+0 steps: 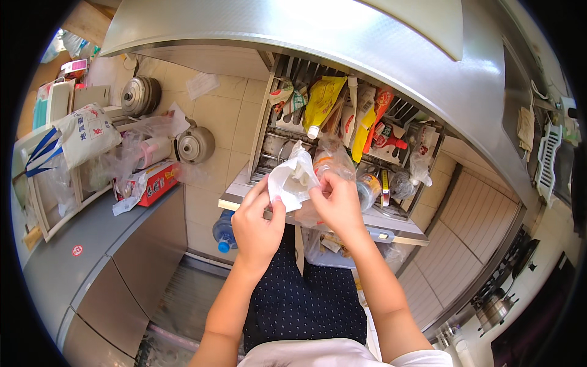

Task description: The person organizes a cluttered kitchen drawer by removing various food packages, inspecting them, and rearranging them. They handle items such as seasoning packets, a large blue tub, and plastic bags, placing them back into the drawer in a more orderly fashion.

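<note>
A small white bag (pixel 290 183), of paper or thin plastic, is held up with its mouth spread, above the front of a pulled-out drawer (pixel 410 235). Fingers and thumb of my left hand (pixel 259 225) pinch its left and lower edge. On the other side my right hand (pixel 340 204) grips its right edge. Pale, crumpled material shows inside; I cannot tell what it is. Behind the bag, the drawer's metal rack holds a yellow spouted pouch (pixel 324 98), a clear plastic bag (pixel 337 153), an orange-red packet (pixel 380 103) and a lidded jar (pixel 368 186).
Overhead in view runs a stainless steel counter (pixel 293 27). To the left are a kettle (pixel 197 144), a lidded pot (pixel 137 95) and a red box (pixel 158 184). A blue water bottle (pixel 224 229) stands below the drawer's left end. A saucepan (pixel 495 309) sits at lower right.
</note>
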Action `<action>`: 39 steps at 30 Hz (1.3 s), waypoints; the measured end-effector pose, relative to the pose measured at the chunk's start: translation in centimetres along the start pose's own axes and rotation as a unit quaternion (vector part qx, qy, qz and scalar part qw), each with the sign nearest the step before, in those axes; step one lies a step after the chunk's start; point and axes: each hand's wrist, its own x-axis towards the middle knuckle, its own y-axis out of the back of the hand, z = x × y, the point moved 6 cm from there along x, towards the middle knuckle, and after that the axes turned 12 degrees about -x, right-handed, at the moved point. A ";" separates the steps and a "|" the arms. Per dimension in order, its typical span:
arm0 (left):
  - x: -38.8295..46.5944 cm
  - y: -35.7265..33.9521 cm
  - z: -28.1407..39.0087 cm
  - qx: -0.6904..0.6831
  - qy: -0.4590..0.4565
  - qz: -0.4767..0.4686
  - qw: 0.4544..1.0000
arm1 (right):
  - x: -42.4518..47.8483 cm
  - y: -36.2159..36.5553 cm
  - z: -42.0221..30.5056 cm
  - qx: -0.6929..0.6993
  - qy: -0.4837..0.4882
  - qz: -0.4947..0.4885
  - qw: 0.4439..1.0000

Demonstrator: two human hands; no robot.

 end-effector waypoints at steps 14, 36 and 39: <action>0.9 -0.6 1.2 -0.063 0.015 -0.036 0.997 | -0.7 0.5 2.1 0.098 -0.029 -0.031 0.994; 0.8 -2.6 -1.5 -0.212 -0.091 -0.174 0.957 | -5.3 5.3 -4.2 0.216 0.195 -0.012 0.957; 0.8 -2.3 -0.5 -0.304 -0.040 -0.191 0.932 | -4.4 7.4 -4.4 0.103 0.253 0.127 0.954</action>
